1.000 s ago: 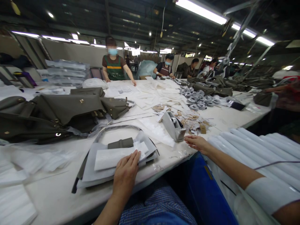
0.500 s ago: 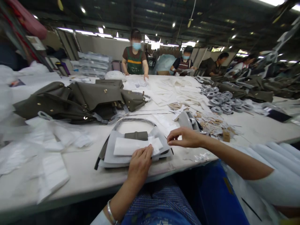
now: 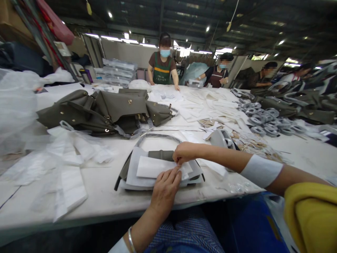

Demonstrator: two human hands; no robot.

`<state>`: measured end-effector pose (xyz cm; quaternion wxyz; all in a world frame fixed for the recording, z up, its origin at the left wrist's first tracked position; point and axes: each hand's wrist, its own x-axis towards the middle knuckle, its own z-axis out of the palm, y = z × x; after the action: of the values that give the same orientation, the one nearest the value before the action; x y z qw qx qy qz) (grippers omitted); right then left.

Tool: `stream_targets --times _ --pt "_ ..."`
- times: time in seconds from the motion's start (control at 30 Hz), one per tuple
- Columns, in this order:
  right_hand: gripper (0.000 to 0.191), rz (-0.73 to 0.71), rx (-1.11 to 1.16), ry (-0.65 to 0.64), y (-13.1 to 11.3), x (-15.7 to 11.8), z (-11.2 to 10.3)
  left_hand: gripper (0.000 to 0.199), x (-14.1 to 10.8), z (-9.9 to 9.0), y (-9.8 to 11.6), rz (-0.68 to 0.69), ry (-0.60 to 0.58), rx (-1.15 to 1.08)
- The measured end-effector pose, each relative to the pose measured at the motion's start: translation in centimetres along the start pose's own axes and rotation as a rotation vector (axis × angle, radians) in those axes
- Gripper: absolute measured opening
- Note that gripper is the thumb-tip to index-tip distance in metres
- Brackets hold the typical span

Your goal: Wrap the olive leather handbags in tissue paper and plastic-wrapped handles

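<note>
Paper strip (image 3: 150, 168) just below frame centre, long axis running left to right; my left hand (image 3: 166, 189) lies open on its right part, nearer, my right hand (image 3: 182, 153) just above, fingers pinched, on what I can't tell.

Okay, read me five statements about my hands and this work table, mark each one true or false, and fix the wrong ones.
1. The left hand lies on the white sheet. True.
2. The bracelet is on the right wrist. False: the bracelet is on the left wrist.
3. The right hand is close to the left hand's fingertips. True.
4. The tape dispenser is to the left of the olive bags. False: the tape dispenser is to the right of the olive bags, partly hidden by the right arm.
5. A co-worker in a green apron is across the table. True.
</note>
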<state>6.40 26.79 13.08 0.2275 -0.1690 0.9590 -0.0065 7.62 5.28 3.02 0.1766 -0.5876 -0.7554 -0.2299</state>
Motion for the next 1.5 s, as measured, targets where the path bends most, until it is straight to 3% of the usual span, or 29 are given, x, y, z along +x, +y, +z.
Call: stream_targets --times 0.2,0.33,0.53,0.77,0.93,1.03,1.27,1.37,1.5 --pt "0.010 0.018 -0.118 -0.009 -0.4 1.2 -0.4 0.031 0.2 0.0 -0.2 0.023 -0.019 -0.030" --pt "0.022 0.021 -0.123 0.021 0.8 2.1 -0.4 0.031 0.2 0.0 -0.1 0.005 -0.013 -0.030" --pt "0.035 -0.043 -0.064 0.052 2.8 2.9 -0.2 0.032 0.1 0.1 0.0 0.006 0.015 -0.040" --pt "0.036 -0.093 0.120 0.118 5.6 3.4 0.6 0.032 0.0 0.1 0.3 -0.020 0.029 -0.052" --pt "0.041 0.035 0.353 0.077 6.7 3.8 1.9 0.030 0.1 0.3 0.3 -0.025 0.065 -0.055" --pt "0.041 0.089 0.379 0.057 7.0 4.1 1.9 0.030 0.1 0.2 0.3 -0.027 0.067 -0.053" --pt "0.022 0.238 0.292 0.272 6.0 1.8 0.8 0.033 -0.2 0.2 0.3 -0.011 0.073 -0.047" --pt "0.033 0.189 0.328 0.245 4.1 0.1 1.1 0.034 -0.3 0.3 0.3 -0.007 0.096 -0.034" --pt "0.081 0.203 0.382 0.070 2.3 -0.3 1.2 0.034 -0.3 0.6 0.3 0.001 0.109 -0.012"
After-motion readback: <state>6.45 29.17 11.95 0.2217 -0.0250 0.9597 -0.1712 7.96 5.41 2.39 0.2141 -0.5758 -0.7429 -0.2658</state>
